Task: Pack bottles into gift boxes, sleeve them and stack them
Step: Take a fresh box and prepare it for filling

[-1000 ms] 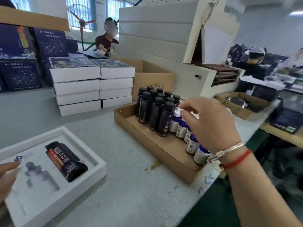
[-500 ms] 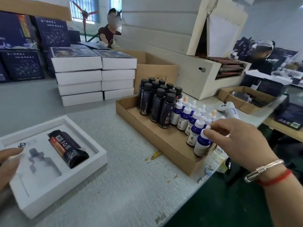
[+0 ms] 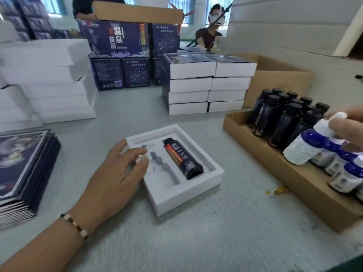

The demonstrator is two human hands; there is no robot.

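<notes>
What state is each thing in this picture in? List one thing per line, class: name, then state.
Gift box: open, no lid.
Dark bottle: lying in the right slot.
Left slot: empty.
Dropper bottle: lifted, tilted, held by its white cap.
Right hand: pinching that cap.
Left hand: resting on the box's left edge.
Cardboard tray: holding upright bottles.
Sleeved boxes: stacked.

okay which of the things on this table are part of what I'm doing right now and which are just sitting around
In use: open gift box, dark bottle in it, blue dropper bottle held by right hand, left hand on box.
Lying about: stacked finished boxes, sleeve pile, bottle tray.
</notes>
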